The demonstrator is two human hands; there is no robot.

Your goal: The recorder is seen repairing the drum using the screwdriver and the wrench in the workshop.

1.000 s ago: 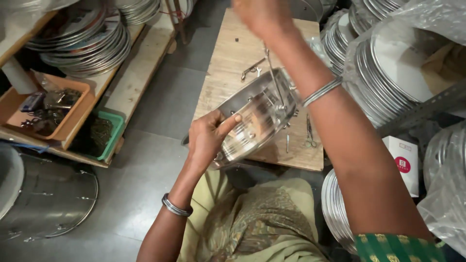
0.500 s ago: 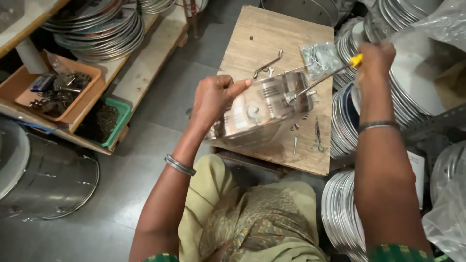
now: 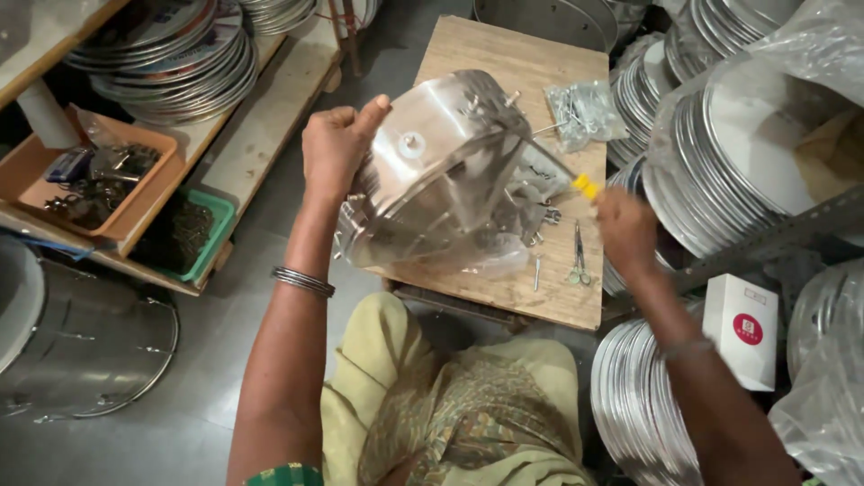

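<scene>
My left hand (image 3: 335, 148) grips the rim of a shiny round steel container (image 3: 432, 171), tilted on its side above a small wooden table (image 3: 522, 63). My right hand (image 3: 625, 229) holds a screwdriver with a yellow handle (image 3: 583, 185); its shaft points left into the container's side. A clear plastic wrap (image 3: 486, 261) hangs under the container. Small scissors (image 3: 577, 261) and loose screws lie on the table just below the right hand.
A plastic bag of small metal parts (image 3: 580, 108) lies on the table's far right. Stacks of steel plates (image 3: 720, 144) fill the right side, and more sit on the left shelf (image 3: 171, 54). An orange tray (image 3: 99, 180), green basket (image 3: 193, 234), steel drum (image 3: 72, 333) and white box (image 3: 742, 328) stand around.
My right hand has come down from high above the table to beside the container, screwdriver in it. The container has been tilted further up and turned in my left hand.
</scene>
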